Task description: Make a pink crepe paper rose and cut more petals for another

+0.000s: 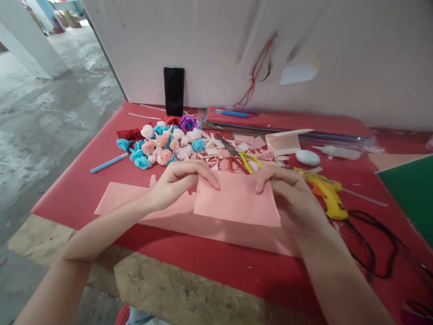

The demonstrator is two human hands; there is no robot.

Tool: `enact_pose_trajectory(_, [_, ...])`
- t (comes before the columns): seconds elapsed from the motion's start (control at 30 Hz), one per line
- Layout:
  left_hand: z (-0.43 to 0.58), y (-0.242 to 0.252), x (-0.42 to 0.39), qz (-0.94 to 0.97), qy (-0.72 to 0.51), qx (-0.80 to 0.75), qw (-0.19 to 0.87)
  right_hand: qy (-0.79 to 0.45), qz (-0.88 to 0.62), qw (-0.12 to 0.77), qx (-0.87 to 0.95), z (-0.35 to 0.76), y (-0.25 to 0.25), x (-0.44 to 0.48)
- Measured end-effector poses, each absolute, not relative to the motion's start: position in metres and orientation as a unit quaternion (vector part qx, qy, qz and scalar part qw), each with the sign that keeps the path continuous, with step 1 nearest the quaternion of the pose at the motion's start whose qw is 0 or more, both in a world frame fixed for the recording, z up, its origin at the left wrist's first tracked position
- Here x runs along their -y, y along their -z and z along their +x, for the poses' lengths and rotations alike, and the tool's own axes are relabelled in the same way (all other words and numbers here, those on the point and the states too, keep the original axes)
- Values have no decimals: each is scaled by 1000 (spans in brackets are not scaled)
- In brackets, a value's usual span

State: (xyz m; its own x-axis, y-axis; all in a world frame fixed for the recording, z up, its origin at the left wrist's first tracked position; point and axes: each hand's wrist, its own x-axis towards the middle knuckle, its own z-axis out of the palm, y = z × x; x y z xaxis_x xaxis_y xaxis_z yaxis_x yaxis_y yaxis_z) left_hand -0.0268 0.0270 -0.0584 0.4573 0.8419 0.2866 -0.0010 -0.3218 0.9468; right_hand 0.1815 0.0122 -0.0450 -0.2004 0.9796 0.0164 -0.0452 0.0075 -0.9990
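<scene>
My left hand (178, 180) and my right hand (286, 193) both pinch the top edge of a small pink paper sheet (236, 201), fingers curled over it. It lies on a larger pink sheet (130, 197) spread over the red table cover (77, 186). Just behind the sheet lie scissors (238, 158) with yellow and red handles among pink paper scraps. A yellow glue gun (325, 192) lies right beside my right hand.
A pile of pink, white, blue and purple paper roses (163, 141) sits at the back left. A black phone (173, 91) leans on the wall. A blue pen (108, 162), white oval object (308, 157), green sheet (417, 193) and black cord (373, 244) lie around.
</scene>
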Motion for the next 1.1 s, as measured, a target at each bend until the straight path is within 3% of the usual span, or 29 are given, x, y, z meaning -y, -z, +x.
enact_pose_trajectory(0.23, [-25, 54, -26, 722, -433, -278, 463, -528, -413, 476, 569, 182, 45, -13])
enact_pose_trajectory(0.53, [-25, 55, -25, 824, -437, -291, 213, -473, -478, 496, 549, 177, 46, -10])
enact_pose_trajectory(0.67, [-25, 54, -24, 900, -351, -227, 122, -437, -486, 466, 596, 175, 44, -6])
enact_pose_trajectory(0.8, [-29, 48, -23, 923, -295, -213, 127, -404, -501, 456, 615, 176, 40, -4])
enact_pose_trajectory(1.1, [-15, 59, -11, 933, -240, -268, 30, -560, -482, 434, 516, 163, 45, -1])
